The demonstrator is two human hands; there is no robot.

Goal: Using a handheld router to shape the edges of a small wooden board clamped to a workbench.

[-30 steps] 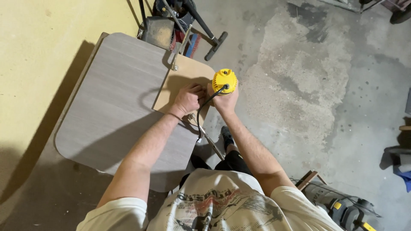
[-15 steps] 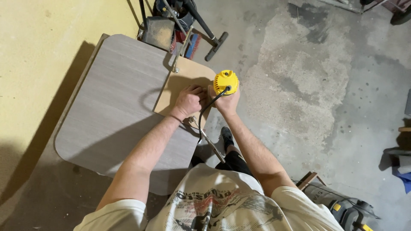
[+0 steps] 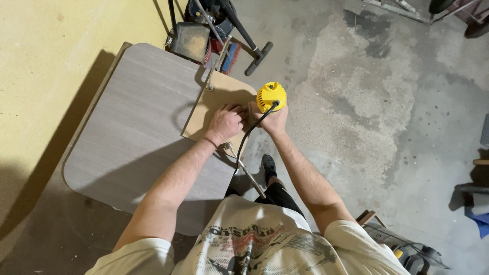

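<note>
Head view: right hand (image 3: pixel 275 121) grips yellow router (image 3: pixel 270 97); left hand (image 3: pixel 224 124), fingers curled, presses plywood board (image 3: pixel 214 102).

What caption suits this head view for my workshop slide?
Right hand grips a yellow router at a board edge.

The yellow router (image 3: pixel 271 97) has slid slightly back along the board's (image 3: pixel 216 104) edge.

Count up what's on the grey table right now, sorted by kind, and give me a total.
Yellow power tool, held by the right hand: 1
Light wooden board, under the left hand: 1
Metal clamps, one at the far end and one at the near end: 2
Total: 4
</note>
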